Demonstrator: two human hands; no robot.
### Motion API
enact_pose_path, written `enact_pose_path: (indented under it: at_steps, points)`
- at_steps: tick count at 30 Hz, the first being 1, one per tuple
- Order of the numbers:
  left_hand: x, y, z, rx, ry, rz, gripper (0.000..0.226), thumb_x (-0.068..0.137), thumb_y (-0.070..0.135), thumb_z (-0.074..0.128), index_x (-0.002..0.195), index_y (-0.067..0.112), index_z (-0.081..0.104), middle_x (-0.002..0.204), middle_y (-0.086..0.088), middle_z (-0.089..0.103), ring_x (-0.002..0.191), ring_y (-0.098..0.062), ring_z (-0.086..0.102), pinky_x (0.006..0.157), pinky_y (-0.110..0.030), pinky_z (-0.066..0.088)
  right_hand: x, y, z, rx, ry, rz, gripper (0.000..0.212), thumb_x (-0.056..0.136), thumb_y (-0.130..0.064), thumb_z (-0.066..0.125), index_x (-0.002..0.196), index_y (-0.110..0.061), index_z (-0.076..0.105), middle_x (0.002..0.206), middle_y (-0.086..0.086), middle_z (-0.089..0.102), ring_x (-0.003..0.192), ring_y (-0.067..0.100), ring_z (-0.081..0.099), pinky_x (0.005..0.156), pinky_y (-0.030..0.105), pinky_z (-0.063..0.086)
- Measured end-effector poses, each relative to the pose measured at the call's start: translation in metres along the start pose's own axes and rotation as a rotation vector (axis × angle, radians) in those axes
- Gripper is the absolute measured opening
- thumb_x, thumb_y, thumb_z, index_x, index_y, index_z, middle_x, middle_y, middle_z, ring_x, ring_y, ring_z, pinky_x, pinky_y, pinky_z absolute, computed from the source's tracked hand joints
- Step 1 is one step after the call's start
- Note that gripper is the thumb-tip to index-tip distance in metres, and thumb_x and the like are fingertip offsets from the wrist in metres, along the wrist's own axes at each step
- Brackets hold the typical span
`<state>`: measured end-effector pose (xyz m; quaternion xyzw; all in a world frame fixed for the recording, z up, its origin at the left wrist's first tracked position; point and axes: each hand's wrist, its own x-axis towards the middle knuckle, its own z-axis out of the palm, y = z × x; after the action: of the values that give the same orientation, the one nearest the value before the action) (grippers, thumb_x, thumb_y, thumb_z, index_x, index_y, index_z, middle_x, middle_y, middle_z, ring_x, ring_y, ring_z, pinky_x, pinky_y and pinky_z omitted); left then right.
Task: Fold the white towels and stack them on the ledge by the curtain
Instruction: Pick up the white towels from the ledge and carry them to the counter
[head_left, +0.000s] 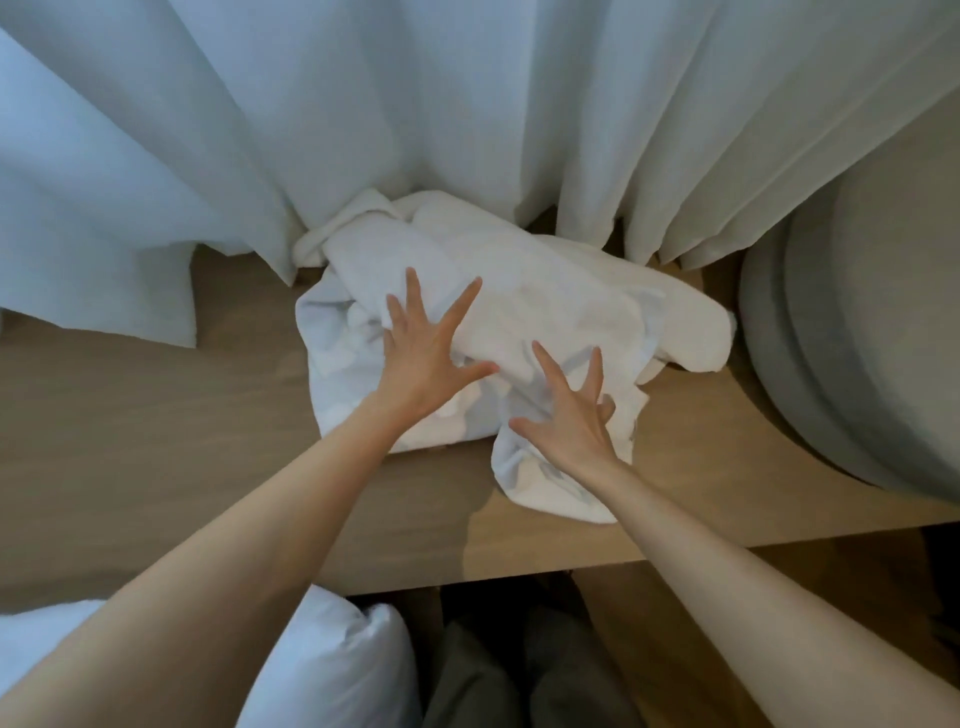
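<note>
A crumpled heap of white towels (545, 306) lies on the wooden ledge (156, 426), pushed up against the white curtain (311, 114). My left hand (426, 353) is spread with straight fingers over the left side of the heap. My right hand (571, 415) is spread over the lower front part of the heap, its ring and little fingers bent a bit. Neither hand holds any cloth. How many towels are in the heap I cannot tell.
A grey round cushioned seat (857, 338) stands at the right, touching the ledge. A white pillow or bedding (337, 660) sits at the bottom left, below the ledge's front edge. My legs in dark trousers (519, 675) show beneath. The ledge's left half is bare wood.
</note>
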<state>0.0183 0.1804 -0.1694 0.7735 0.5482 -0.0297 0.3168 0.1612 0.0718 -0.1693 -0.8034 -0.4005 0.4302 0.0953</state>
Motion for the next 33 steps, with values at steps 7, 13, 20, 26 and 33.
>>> enact_pose_path:
  at_steps: [7, 13, 20, 26, 33]
  points:
    - [0.043, -0.019, 0.048, 0.041, 0.072, 0.012, 0.082, 0.075, 0.054, 0.07, 0.145, 0.042, 0.028, 0.155, -0.019, 0.008, 0.141, -0.036, 0.013, 0.11, -0.047, 0.025, 0.042, 0.026, 0.036, -0.112, 0.159, -0.076, 0.091, 0.084, -0.017, 0.068, 0.143, -0.057, 0.013, 0.15, 0.0, -0.037, 0.133, 0.043, 0.011, 0.077, 0.02, 0.032]
    - [0.038, -0.016, 0.046, 0.011, 0.14, 0.012, 0.04, 0.081, 0.028, 0.069, 0.117, 0.019, 0.054, 0.128, -0.014, 0.039, 0.099, -0.029, 0.046, 0.079, -0.033, 0.044, 0.036, 0.04, 0.031, -0.104, 0.255, -0.127, 0.053, 0.088, 0.001, 0.055, 0.125, -0.036, 0.051, 0.155, -0.002, -0.003, 0.12, 0.025, 0.018, 0.082, 0.018, 0.034]
    - [0.008, 0.014, -0.011, -0.151, 0.199, 0.002, 0.032, 0.082, 0.028, 0.068, 0.11, 0.018, 0.056, 0.113, -0.003, 0.046, 0.083, -0.016, 0.047, 0.068, -0.019, 0.033, 0.008, 0.01, -0.021, 0.025, 0.291, -0.243, 0.031, 0.092, 0.003, 0.041, 0.111, -0.016, 0.056, 0.116, 0.002, 0.047, 0.1, 0.026, 0.051, 0.075, 0.026, 0.04]
    - [-0.037, 0.052, -0.068, -0.229, 0.314, 0.073, 0.02, 0.079, 0.024, 0.067, 0.094, 0.021, 0.053, 0.095, 0.002, 0.053, 0.073, -0.007, 0.044, 0.061, -0.01, 0.032, -0.047, -0.015, -0.073, 0.183, 0.431, -0.402, 0.023, 0.094, -0.004, 0.05, 0.106, -0.023, 0.054, 0.112, -0.008, 0.046, 0.1, 0.013, 0.051, 0.079, 0.022, 0.046]
    - [-0.094, 0.112, -0.102, -0.389, 0.487, 0.254, 0.02, 0.078, 0.017, 0.07, 0.091, 0.018, 0.055, 0.085, 0.005, 0.054, 0.078, -0.01, 0.047, 0.065, -0.01, 0.036, -0.112, -0.031, -0.134, 0.368, 0.634, -0.529, 0.024, 0.092, -0.009, 0.057, 0.095, -0.031, 0.049, 0.098, -0.007, 0.051, 0.087, -0.005, 0.049, 0.07, 0.003, 0.036]
